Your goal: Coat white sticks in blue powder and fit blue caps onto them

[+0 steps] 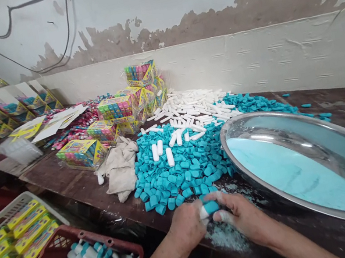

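Close to the table's front edge, my left hand (187,225) is closed around a white plastic tube (203,212), most of it hidden in the fist. A teal cap (211,207) sits on the end of that tube, and my right hand (241,214) pinches it between thumb and finger. Pale powder coats the right fingertips. Just beyond the hands spreads a heap of loose teal caps (182,167). White tubes (195,107) are piled behind it, a few lying on the caps. To the right, a metal basin (229,148) holds light blue powder (287,175).
A crumpled cloth (121,167) lies left of the caps, near wrapped display boxes (81,154). At lower left stand a red crate (126,244) of capped tubes and a white basket (26,197) of yellow boxes. Spilled powder (228,239) marks the table edge.
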`<state>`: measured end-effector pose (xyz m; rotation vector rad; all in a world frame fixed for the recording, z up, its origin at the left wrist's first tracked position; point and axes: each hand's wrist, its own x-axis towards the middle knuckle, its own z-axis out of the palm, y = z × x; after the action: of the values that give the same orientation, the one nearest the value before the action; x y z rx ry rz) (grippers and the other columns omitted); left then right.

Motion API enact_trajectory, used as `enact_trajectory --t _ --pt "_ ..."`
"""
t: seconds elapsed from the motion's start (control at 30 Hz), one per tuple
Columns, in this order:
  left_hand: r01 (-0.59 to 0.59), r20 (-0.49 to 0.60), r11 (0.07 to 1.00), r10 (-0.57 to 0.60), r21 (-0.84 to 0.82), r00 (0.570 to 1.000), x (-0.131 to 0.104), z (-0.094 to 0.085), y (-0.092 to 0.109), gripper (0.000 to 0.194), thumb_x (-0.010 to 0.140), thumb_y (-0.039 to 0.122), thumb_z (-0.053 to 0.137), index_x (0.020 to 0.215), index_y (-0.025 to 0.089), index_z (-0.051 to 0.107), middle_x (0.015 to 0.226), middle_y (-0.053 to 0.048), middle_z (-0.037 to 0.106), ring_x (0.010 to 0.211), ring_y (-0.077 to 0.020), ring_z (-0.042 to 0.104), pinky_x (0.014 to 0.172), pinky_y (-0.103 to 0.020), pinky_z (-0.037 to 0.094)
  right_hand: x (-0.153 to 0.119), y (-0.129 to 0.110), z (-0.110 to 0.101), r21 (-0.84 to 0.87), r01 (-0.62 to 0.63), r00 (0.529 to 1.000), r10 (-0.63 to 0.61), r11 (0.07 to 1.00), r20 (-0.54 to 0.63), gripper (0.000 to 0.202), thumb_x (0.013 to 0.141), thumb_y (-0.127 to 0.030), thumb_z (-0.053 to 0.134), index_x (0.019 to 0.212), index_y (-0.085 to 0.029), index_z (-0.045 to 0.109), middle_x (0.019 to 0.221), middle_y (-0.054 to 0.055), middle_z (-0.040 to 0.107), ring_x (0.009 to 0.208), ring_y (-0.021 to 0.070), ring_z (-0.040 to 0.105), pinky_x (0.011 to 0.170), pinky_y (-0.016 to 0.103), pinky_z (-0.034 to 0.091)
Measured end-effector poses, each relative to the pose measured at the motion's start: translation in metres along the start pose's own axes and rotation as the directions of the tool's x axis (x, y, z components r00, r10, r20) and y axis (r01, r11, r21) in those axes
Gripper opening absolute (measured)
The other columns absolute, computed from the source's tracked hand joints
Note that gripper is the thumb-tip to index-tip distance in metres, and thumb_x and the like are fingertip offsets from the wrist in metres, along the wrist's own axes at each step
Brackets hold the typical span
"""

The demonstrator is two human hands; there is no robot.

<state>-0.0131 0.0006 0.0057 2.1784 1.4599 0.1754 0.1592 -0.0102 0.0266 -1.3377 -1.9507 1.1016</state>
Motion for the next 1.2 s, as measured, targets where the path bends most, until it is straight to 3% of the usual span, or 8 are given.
enact_trajectory --t 0.1,0.23,0.43,0.6,0.77,1.0,1.1,1.2 --pt "-0.008 -0.047 0.968 -0.005 -0.252 0.999 -0.004 -0.008 -0.009 0.027 0.074 0.044 0.053 0.080 0.017 0.056 0.075 -0.002 0.062 0.068 -0.0167 0.055 0.058 -0.022 0.037 -0.003 0.001 -0.011 0.029 -0.058 0.994 0.060 0.998 -0.088 0.032 0.075 -0.030 0.047 0.103 -0.018 0.056 0.084 0.003 0.063 0.079 0.0193 0.056 0.074 0.030 0.042" --pt "-0.106 -0.039 0.905 0.098 -0.412 0.994 -0.007 -0.011 -0.009 0.030 0.076 0.044 0.052 0.082 0.015 0.057 0.079 -0.001 0.061 0.071 -0.0142 0.051 0.061 -0.021 0.036 -0.006 -0.001 -0.013 -0.004 -0.069 0.995 0.069 0.998 -0.075 0.029 0.077 -0.034 0.046 0.097 -0.017 0.059 0.087 0.006 0.064 0.082 0.0216 0.057 0.075 0.032 0.043" --pt "-0.051 0.022 0.971 0.057 -0.235 0.998 -0.006 0.000 0.003 0.025 0.072 0.042 0.057 0.077 0.017 0.061 0.072 0.000 0.063 0.067 -0.0151 0.054 0.059 -0.022 0.034 -0.002 -0.011 -0.002 0.023 -0.040 0.999 0.040 0.999 -0.031 0.017 0.076 -0.026 0.047 0.085 -0.018 0.060 0.077 0.002 0.064 0.072 0.0168 0.056 0.066 0.026 0.041" --pt "-0.100 0.073 0.980 0.114 -0.171 0.991 -0.006 -0.001 0.005 0.019 0.076 0.035 0.051 0.078 0.022 0.065 0.076 -0.001 0.066 0.068 -0.0160 0.056 0.061 -0.022 0.037 -0.002 -0.012 -0.005 0.254 -0.152 0.985 0.123 0.955 0.125 0.009 0.069 -0.017 0.049 0.061 -0.017 0.054 0.056 -0.003 0.056 0.052 0.0097 0.047 0.052 0.020 0.035" --pt "-0.134 0.097 0.972 0.155 -0.192 0.983 -0.001 0.000 0.007 0.020 0.077 0.030 0.048 0.078 0.021 0.066 0.075 -0.002 0.067 0.066 -0.0155 0.055 0.061 -0.022 0.038 0.000 -0.008 0.005 0.371 -0.243 0.970 0.215 0.896 0.116 0.005 0.064 -0.019 0.050 0.059 -0.018 0.048 0.045 -0.006 0.049 0.041 0.0078 0.039 0.043 0.020 0.029" --pt "-0.083 0.061 0.994 0.088 -0.071 0.994 0.011 0.012 0.011 0.022 0.078 0.028 0.044 0.073 0.017 0.063 0.070 -0.005 0.066 0.061 -0.0156 0.054 0.054 -0.024 0.032 0.002 0.003 0.015 0.116 -0.124 0.981 0.139 0.985 -0.133 0.007 0.061 -0.013 0.044 0.058 -0.019 0.044 0.052 -0.005 0.042 0.054 0.0107 0.040 0.054 0.022 0.033" --pt "-0.078 0.046 0.996 0.080 -0.048 0.996 0.013 0.016 0.012 0.022 0.078 0.028 0.044 0.072 0.017 0.062 0.072 -0.006 0.067 0.063 -0.0167 0.057 0.053 -0.024 0.031 0.003 0.003 0.012 -0.003 -0.120 0.986 0.119 0.993 -0.114 0.007 0.062 -0.012 0.044 0.060 -0.019 0.045 0.055 -0.005 0.044 0.056 0.0110 0.041 0.056 0.022 0.032" --pt "-0.060 0.032 0.995 0.063 -0.080 0.998 0.011 0.015 0.012 0.022 0.078 0.030 0.045 0.071 0.018 0.062 0.070 -0.005 0.066 0.063 -0.0164 0.056 0.053 -0.024 0.031 0.004 -0.002 0.004 0.045 -0.126 0.992 0.127 0.991 -0.022 0.006 0.064 -0.013 0.046 0.061 -0.019 0.046 0.054 -0.005 0.044 0.054 0.0103 0.042 0.054 0.021 0.032"
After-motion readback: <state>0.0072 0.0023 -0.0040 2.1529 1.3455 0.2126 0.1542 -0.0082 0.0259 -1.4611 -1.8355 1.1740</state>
